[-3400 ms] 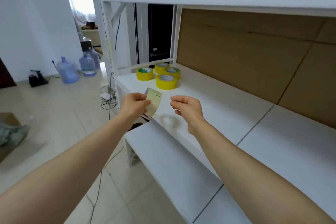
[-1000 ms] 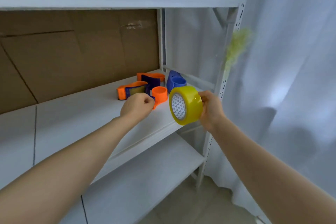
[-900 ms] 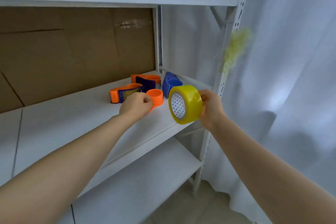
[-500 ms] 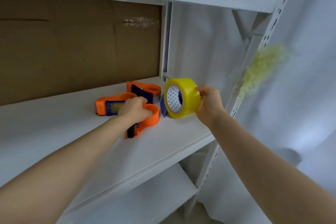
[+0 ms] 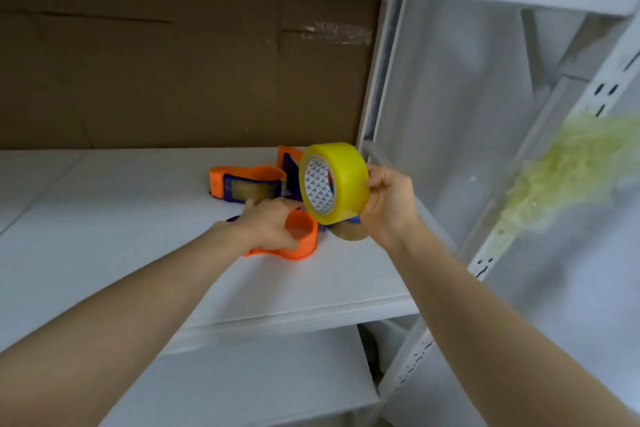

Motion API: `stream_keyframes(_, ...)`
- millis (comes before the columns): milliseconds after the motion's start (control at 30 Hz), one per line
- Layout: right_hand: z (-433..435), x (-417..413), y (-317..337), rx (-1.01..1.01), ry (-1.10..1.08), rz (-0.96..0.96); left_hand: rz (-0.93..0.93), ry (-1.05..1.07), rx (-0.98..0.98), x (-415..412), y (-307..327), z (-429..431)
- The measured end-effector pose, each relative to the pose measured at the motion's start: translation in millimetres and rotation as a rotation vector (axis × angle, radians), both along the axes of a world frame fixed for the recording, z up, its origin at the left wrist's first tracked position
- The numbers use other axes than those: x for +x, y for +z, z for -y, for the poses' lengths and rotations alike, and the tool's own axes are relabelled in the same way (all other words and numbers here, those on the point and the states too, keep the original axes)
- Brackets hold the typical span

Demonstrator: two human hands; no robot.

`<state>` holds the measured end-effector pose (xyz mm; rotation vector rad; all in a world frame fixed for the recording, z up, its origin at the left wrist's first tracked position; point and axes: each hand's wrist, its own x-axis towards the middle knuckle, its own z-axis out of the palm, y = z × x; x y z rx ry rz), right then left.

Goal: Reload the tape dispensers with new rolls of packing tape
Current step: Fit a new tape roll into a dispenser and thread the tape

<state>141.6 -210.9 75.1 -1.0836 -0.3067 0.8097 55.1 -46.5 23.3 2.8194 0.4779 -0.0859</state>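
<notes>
My right hand (image 5: 388,204) holds a yellow roll of packing tape (image 5: 337,182) upright in the air, its patterned core facing left. Just below and left of it, my left hand (image 5: 268,224) grips an orange tape dispenser (image 5: 299,239) that lies on the white shelf (image 5: 138,236); its round hub points up. Behind my hands lies a second orange dispenser (image 5: 246,180) with a dark blue body. A third one (image 5: 287,161) is partly hidden behind the roll. A brownish roll (image 5: 348,232) peeks out under the yellow one.
Brown cardboard (image 5: 173,73) lines the back of the shelf. A white upright post (image 5: 498,239) stands at the right with a pale green fluffy duster (image 5: 571,170) hanging by it. Grey curtain fabric hangs behind. A lower shelf (image 5: 259,378) sits beneath.
My left hand has drawn the orange dispenser toward the shelf's front and turned its hub upward. The yellow roll in my right hand has stayed just above and beside it.
</notes>
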Motion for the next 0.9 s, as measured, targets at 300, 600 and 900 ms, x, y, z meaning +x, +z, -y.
stream_keyframes(300,10.7,12.3,-13.2,0.071,0.121,0.039,0.514,0.379,-0.339,-46.4,8.5,35.9)
stream_keyframes(600,21.2,-1.2,-17.2,0.221,0.262,-0.097,0.662,0.386,-0.87,-54.3,51.9,85.3)
stream_keyframes(900,22.7,-21.0,-24.6,0.048,0.361,0.516,0.968,0.306,-0.232,-81.4,23.5,60.2)
